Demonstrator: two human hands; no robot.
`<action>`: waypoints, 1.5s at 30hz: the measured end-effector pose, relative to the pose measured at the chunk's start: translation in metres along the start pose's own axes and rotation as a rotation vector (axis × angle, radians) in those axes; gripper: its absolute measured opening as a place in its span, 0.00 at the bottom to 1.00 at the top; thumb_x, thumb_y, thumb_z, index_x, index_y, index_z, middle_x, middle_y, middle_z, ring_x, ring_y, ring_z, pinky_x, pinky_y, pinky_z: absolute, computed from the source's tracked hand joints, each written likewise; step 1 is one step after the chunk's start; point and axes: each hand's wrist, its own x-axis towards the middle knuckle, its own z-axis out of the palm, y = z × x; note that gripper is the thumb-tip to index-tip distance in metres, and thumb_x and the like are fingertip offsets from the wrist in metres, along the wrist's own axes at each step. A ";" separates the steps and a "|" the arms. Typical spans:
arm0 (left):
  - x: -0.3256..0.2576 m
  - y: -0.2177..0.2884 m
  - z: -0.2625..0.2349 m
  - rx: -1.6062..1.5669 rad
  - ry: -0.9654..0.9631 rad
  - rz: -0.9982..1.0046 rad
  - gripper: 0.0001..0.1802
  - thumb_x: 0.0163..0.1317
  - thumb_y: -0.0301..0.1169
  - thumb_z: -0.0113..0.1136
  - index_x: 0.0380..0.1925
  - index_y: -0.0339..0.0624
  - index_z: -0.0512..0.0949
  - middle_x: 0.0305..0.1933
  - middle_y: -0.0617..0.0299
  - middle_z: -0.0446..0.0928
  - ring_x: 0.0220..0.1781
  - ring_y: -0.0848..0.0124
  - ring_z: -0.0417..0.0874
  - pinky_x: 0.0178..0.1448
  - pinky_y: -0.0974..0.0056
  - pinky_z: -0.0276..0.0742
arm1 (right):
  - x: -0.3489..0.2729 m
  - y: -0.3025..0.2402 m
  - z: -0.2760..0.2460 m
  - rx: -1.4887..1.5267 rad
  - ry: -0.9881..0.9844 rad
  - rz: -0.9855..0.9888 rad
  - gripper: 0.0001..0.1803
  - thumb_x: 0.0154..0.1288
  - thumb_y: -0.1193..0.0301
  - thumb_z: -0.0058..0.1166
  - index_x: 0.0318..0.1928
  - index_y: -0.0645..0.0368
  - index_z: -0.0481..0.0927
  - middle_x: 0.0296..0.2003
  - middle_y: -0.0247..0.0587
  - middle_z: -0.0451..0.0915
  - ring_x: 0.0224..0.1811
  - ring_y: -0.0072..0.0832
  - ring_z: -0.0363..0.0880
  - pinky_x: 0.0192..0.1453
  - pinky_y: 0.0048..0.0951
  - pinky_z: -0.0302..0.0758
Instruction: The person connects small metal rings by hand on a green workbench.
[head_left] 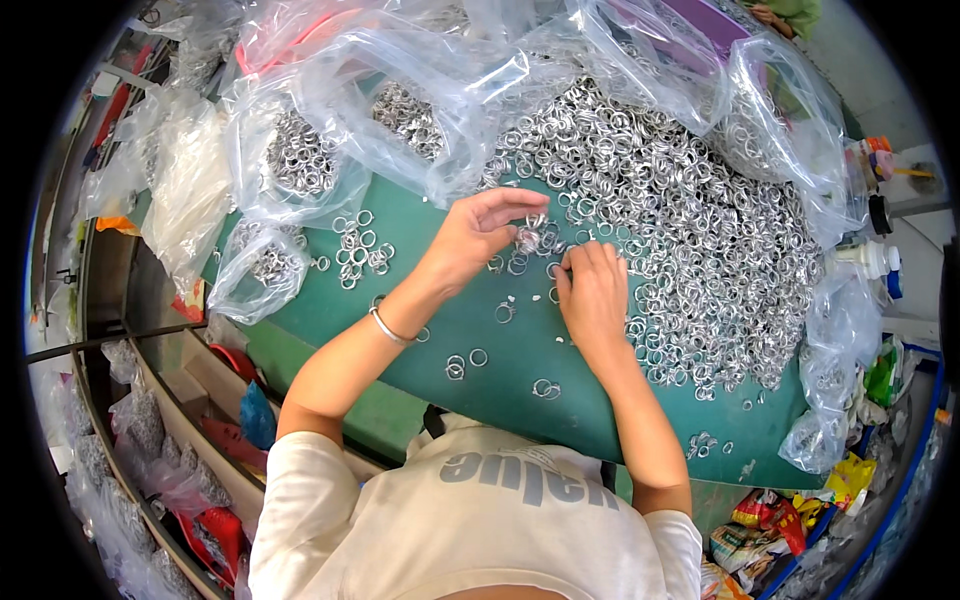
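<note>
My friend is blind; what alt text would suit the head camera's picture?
A person's left hand holds a few silvery rings above a green table, with the right hand close by, beside a large heap of similar rings. Clear plastic bags, some containing more rings, crowd the far side.

At 6 o'clock, the person's cream shirt (440,545) carries one line of large grey lettering (512,470) across the cloth, standing upside down in this view, its letters sloping a little and growing harder to make out in the folds toward 5 o'clock. Around 4 o'clock, a red packet (775,515) and a yellow packet (852,478) bear print too small and blurred to read.
</note>
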 end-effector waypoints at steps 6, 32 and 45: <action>-0.001 -0.015 -0.003 -0.097 -0.007 0.071 0.23 0.57 0.09 0.50 0.53 0.34 0.74 0.64 0.54 0.69 0.66 0.66 0.70 0.61 0.61 0.75 | -0.002 0.013 -0.004 0.186 0.037 0.045 0.09 0.51 0.78 0.61 0.33 0.61 0.75 0.31 0.45 0.76 0.37 0.42 0.73 0.43 0.40 0.69; -0.003 0.016 0.024 0.791 -0.226 0.196 0.18 0.56 0.17 0.57 0.48 0.37 0.76 0.47 0.53 0.77 0.46 0.56 0.80 0.52 0.57 0.76 | 0.043 0.036 0.006 -0.134 0.019 0.102 0.05 0.59 0.73 0.58 0.36 0.59 0.79 0.34 0.44 0.75 0.34 0.42 0.79 0.32 0.43 0.74; -0.029 -0.003 0.008 0.962 0.124 0.387 0.22 0.58 0.19 0.59 0.54 0.39 0.73 0.57 0.55 0.72 0.57 0.55 0.75 0.58 0.56 0.73 | -0.026 0.019 -0.032 1.995 -0.441 0.670 0.11 0.67 0.76 0.45 0.49 0.61 0.71 0.49 0.46 0.75 0.43 0.28 0.75 0.38 0.26 0.73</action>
